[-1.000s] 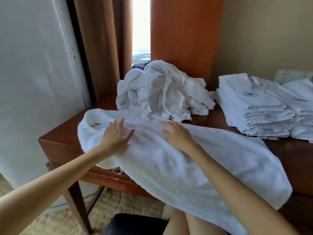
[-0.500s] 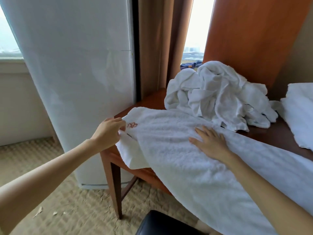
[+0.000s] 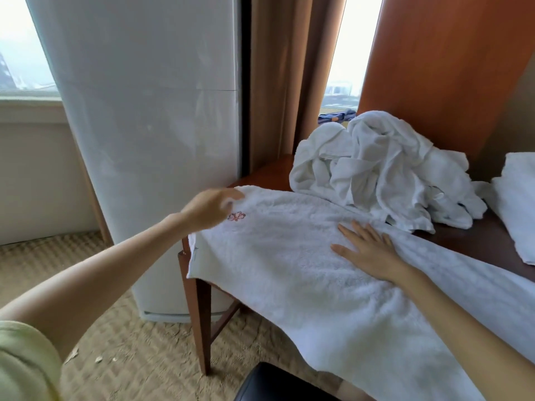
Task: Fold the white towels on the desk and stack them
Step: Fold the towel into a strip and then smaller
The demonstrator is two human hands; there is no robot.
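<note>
Head view
Spread towel: a long white terry towel [image 3: 304,273] is laid along the front edge of the bench [image 3: 269,172], its near side draped over that edge and its left end hanging past the bench's left corner.
Emblem: a small red embroidered mark [image 3: 236,217] is seen on the towel near its left end.
Left hand: the left hand [image 3: 210,208] is placed at the towel's left end, just beside the emblem; it is motion-blurred, and its fingers are curled toward the cloth edge, but whether cloth is pinched between them cannot be told.
Right hand: the right hand [image 3: 369,250] is laid palm-down on the middle of the spread towel, its fingers [image 3: 351,231] stretched out flat and slightly apart, with nothing gripped.
Unfolded pile: a crumpled heap of white towels [image 3: 382,166] is seen toward the back edge of the bench, touching the far side of the spread towel.
Folded towel: part of a flat white towel [image 3: 518,209] is seen at the right edge of the frame, resting on the bench, just beside the heap.
Bench leg: a wooden leg [image 3: 201,319] is visible under the left front corner.
Surroundings: a white appliance [image 3: 150,117] stands just left of the bench, brown curtains [image 3: 286,76] hang behind it, and woven carpet [image 3: 139,363] covers the floor.
Sleeve: a pale green sleeve [image 3: 26,363] is visible at the lower left corner of the frame.
</note>
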